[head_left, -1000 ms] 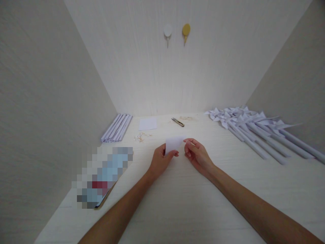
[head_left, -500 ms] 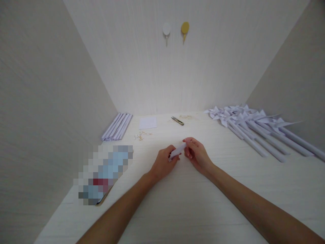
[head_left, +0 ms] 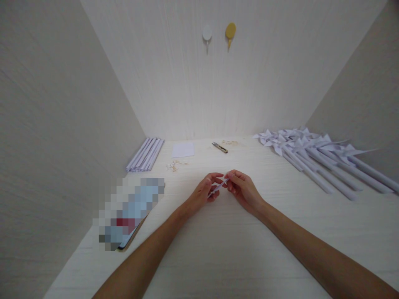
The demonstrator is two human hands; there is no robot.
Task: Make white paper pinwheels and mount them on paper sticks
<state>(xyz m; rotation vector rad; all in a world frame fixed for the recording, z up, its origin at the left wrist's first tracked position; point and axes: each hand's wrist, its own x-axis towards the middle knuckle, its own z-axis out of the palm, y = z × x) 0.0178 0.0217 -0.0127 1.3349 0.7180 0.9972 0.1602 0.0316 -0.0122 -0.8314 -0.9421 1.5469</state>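
Above the middle of the table, a piece of white paper [head_left: 220,186] shows as a thin slanted strip, seen nearly edge-on. My right hand [head_left: 245,189] pinches its upper right end between thumb and fingertips. Around the lower left end are the fingers of my left hand [head_left: 201,194], loosely curved, with the paper between them. Fingers partly hide both ends, so its full shape does not show.
Rolled white paper tubes [head_left: 146,154] lie at the left. A white paper sheet [head_left: 183,149], small loose bits [head_left: 176,165] and thread snips [head_left: 220,147] are near the back wall. Paper pinwheels on tube sticks [head_left: 311,151] cover the right. A blurred phone-like device [head_left: 137,211] lies left.
The white paper has turned from showing its broad face to nearly edge-on. The fingers of my left hand have loosened and spread, while my right hand keeps its pinch. The view has shifted slightly.
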